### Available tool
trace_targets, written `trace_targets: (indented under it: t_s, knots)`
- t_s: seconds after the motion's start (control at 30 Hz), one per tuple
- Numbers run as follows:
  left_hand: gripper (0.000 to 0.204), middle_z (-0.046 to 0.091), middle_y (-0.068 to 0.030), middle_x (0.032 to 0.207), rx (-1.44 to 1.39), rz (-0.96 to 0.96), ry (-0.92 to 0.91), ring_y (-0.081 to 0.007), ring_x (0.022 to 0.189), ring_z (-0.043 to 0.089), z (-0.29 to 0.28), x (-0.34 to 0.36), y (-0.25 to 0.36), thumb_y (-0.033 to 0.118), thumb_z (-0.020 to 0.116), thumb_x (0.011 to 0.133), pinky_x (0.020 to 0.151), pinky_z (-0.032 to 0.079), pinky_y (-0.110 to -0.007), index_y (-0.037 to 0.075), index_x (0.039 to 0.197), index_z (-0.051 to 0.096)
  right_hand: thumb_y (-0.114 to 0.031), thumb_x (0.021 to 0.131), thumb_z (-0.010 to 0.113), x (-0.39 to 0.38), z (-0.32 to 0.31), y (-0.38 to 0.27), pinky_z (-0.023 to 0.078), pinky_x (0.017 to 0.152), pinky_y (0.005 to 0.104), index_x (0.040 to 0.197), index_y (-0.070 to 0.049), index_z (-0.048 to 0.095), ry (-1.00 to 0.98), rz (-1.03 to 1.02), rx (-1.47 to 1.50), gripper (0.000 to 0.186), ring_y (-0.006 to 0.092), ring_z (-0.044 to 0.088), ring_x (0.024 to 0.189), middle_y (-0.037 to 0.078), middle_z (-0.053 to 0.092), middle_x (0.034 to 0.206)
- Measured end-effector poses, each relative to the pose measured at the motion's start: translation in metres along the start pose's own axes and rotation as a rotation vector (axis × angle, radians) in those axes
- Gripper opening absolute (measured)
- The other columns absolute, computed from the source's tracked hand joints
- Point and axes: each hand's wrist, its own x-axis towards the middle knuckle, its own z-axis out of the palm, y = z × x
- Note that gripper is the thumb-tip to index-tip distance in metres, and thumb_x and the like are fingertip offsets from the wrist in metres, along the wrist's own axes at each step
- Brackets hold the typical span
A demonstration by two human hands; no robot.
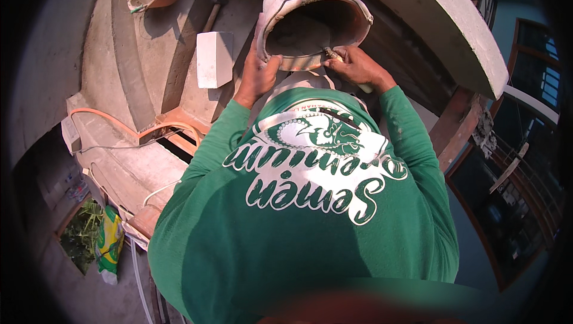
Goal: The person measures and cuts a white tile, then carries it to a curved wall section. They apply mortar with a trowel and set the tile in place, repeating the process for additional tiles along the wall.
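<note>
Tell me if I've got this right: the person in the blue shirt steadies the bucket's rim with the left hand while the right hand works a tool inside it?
Not quite: the shirt is green, not blue, as the head view shows. The rest holds: the left hand grips the rim of the bucket while the right hand works a tool inside it.

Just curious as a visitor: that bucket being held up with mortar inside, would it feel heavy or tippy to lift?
The bucket, tilted with grey mortar inside, likely feels heavy. Only the left hand steadies its rim, so it may tip. The smeared rim looks slippery.

Bucket (313, 22) between both hands, block (215, 58) to its left, tool (340, 58) inside.
</note>
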Motion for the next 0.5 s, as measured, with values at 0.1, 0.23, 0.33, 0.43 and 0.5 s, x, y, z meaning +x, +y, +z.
trace_targets:
  t_s: [0.1, 0.23, 0.33, 0.43, 0.5]
  knots:
    - [0.093, 0.039, -0.0158, 0.167, -0.012, -0.023, 0.002, -0.0228, 0.152, 0.04, 0.004, 0.002, -0.005, -0.009, 0.055, 0.088, 0.125, 0.031, -0.033, 0.004, 0.172, 0.016, -0.029, 0.103, 0.067, 0.002, 0.015, 0.004, 0.043, 0.06, 0.0336, 0.095, 0.001, 0.066, -0.022, 0.043, 0.215, 0.031, 0.0104, 0.053, 0.065, 0.002, 0.059, 0.072]
    - [0.065, 0.058, -0.0114, 0.143, -0.057, -0.256, 0.176, -0.0196, 0.127, 0.059, 0.024, -0.009, -0.03, 0.0, 0.062, 0.09, 0.111, 0.047, -0.034, -0.003, 0.151, 0.043, -0.028, 0.105, 0.067, -0.002, 0.024, 0.008, 0.036, 0.048, 0.0259, 0.106, -0.004, 0.07, -0.064, 0.119, 0.491, 0.025, 0.0059, 0.045, 0.051, -0.006, 0.05, 0.066]
    - [0.063, 0.061, -0.0104, 0.138, -0.43, -0.401, 0.145, -0.0173, 0.119, 0.063, 0.035, -0.005, -0.014, 0.001, 0.063, 0.09, 0.104, 0.051, -0.033, -0.002, 0.15, 0.044, -0.027, 0.106, 0.065, -0.011, 0.024, 0.009, 0.037, 0.048, 0.0253, 0.11, 0.0, 0.069, -0.049, 0.178, 0.656, 0.027, 0.0061, 0.046, 0.051, -0.004, 0.051, 0.071]
    - [0.058, 0.062, -0.0092, 0.131, -0.498, -0.378, 0.128, -0.0173, 0.112, 0.065, 0.042, 0.002, -0.015, 0.0, 0.063, 0.092, 0.1, 0.054, -0.035, 0.0, 0.147, 0.047, -0.031, 0.103, 0.068, -0.026, 0.014, 0.004, 0.04, 0.048, 0.0273, 0.099, -0.004, 0.065, -0.038, 0.172, 0.691, 0.027, 0.0071, 0.048, 0.052, -0.004, 0.049, 0.067]
    - [0.06, 0.063, -0.0083, 0.128, -0.602, -0.486, 0.135, -0.0166, 0.105, 0.065, 0.039, 0.005, -0.023, -0.001, 0.064, 0.09, 0.095, 0.056, -0.035, 0.001, 0.147, 0.047, -0.031, 0.103, 0.068, -0.04, 0.009, 0.006, 0.04, 0.048, 0.0269, 0.1, -0.004, 0.066, -0.008, 0.163, 0.683, 0.028, 0.0067, 0.048, 0.052, -0.004, 0.05, 0.068]
